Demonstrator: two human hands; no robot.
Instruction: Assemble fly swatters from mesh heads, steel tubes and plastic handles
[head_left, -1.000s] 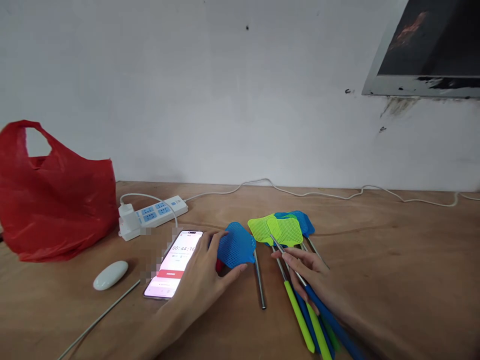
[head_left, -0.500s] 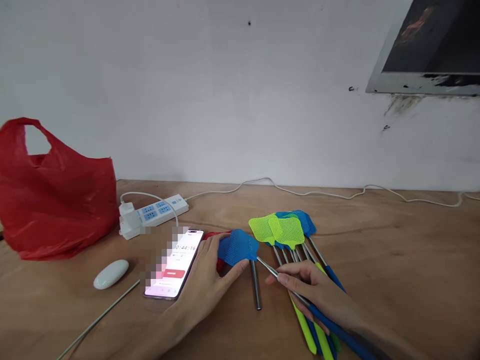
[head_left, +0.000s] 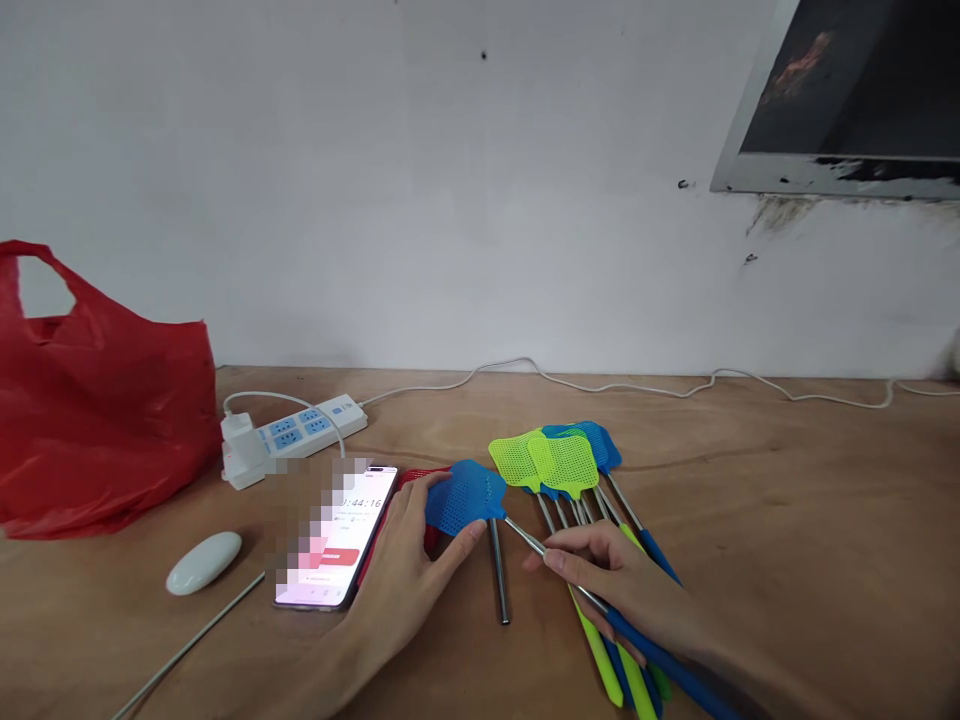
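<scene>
A blue fly swatter [head_left: 469,497] with a mesh head, metal shaft and blue handle lies slantwise between my hands. My left hand [head_left: 409,560] grips the left side of its head, thumb along the lower edge and fingers over the far edge. My right hand [head_left: 611,575] pinches the metal shaft between thumb and fingers, above the blue handle. Partly hidden under the blue head and my left hand is a red mesh swatter head [head_left: 420,476]. A bare metal rod [head_left: 500,585] sticks out toward me from below the blue head.
Yellow-green fly swatters [head_left: 566,465] and blue ones [head_left: 600,440] lie piled beyond my right hand. Left of my left hand is a lit phone [head_left: 345,540], with a white oval object [head_left: 204,563], a power strip [head_left: 311,425] and a red plastic bag [head_left: 112,410] farther left.
The view has turned slightly right, so everything sits a little farther left. Both hands keep their hold on the blue fly swatter, with hardly any movement.
</scene>
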